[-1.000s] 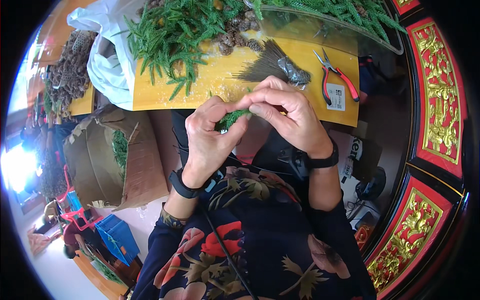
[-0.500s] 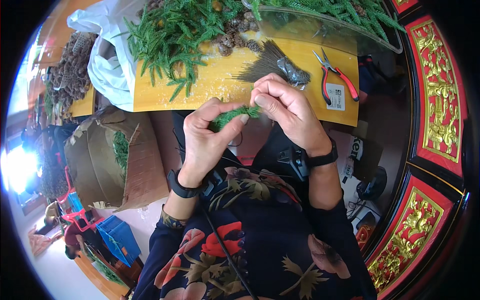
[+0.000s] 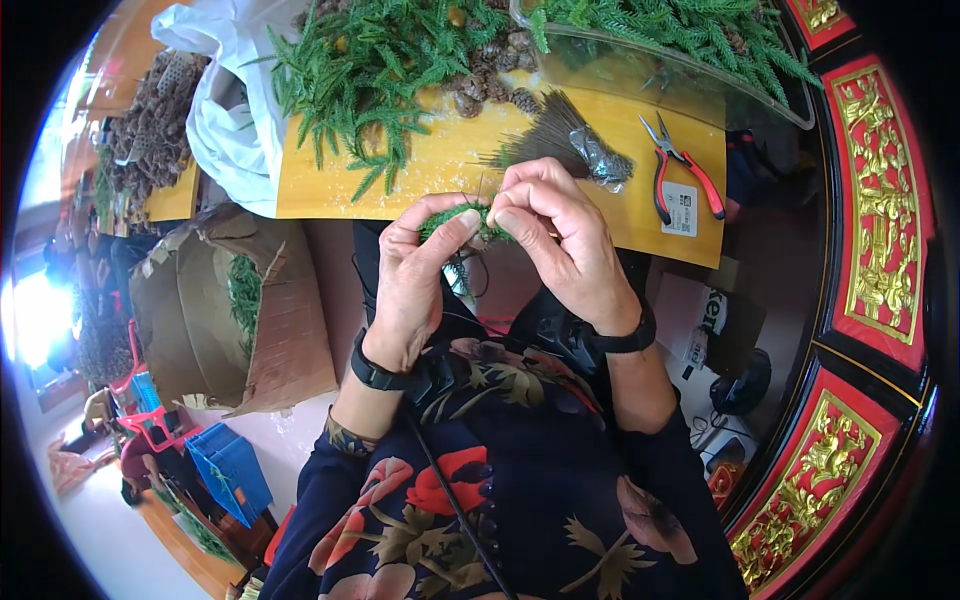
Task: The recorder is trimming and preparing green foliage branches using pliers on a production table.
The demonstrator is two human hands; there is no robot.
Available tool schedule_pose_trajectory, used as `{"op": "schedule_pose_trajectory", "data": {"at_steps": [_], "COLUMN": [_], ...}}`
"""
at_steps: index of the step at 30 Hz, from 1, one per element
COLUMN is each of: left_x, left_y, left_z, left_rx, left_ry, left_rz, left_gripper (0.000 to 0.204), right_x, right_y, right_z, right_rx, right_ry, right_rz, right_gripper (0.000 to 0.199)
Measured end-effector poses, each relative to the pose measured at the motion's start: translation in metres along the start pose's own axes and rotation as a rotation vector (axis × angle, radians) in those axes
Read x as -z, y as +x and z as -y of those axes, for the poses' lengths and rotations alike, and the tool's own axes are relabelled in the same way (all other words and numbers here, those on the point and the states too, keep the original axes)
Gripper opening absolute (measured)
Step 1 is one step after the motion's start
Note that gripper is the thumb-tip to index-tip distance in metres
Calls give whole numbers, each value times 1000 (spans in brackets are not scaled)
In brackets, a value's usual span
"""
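A short green needle-leaved sprig (image 3: 462, 215) lies crosswise, long axis left to right, pinched at each end by the left hand (image 3: 415, 285) and right hand (image 3: 560, 240) just before the yellow wooden table's (image 3: 440, 170) near edge. The step looks like binding it; next calls for steady fingertip tension, with the bundle of thin dark wires (image 3: 560, 140) and red-handled pliers (image 3: 680, 175) lying beyond.

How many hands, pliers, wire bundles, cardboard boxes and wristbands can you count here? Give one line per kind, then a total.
Hands: 2 (left hand, right hand)
Pliers: 1
Wire bundle: 1
Cardboard box: 1
Wristbands: 2 ()
Total: 7
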State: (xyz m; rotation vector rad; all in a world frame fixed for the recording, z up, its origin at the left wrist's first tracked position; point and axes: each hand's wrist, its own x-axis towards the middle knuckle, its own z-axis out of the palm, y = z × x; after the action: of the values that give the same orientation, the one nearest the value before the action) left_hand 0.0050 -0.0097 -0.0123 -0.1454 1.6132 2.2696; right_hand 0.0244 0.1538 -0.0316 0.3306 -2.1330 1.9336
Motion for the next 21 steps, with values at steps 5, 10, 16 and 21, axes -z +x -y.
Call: {"op": "schedule_pose_trajectory", "data": {"at_steps": [5,10,16,21], "left_x": [7,17,21,30], "left_y": [3,3,5,11], "left_z": [-3,-1,-12,-12], "left_rx": [33,147,369,500], "left_ry": [63,96,-37,-74], "left_rz": [66,120,200,260], "left_gripper": [15,16,14,13], "right_x": [-4,-4,3,12], "right_y": [1,1,-3,4], "right_z": [13,0,2,0], "right_rx": [-232,-54,133,314], "right_ry": [104,-19,-177,-298], "right_rz": [-42,-74,-49,47], "right_gripper": [9,5,11,21]}}
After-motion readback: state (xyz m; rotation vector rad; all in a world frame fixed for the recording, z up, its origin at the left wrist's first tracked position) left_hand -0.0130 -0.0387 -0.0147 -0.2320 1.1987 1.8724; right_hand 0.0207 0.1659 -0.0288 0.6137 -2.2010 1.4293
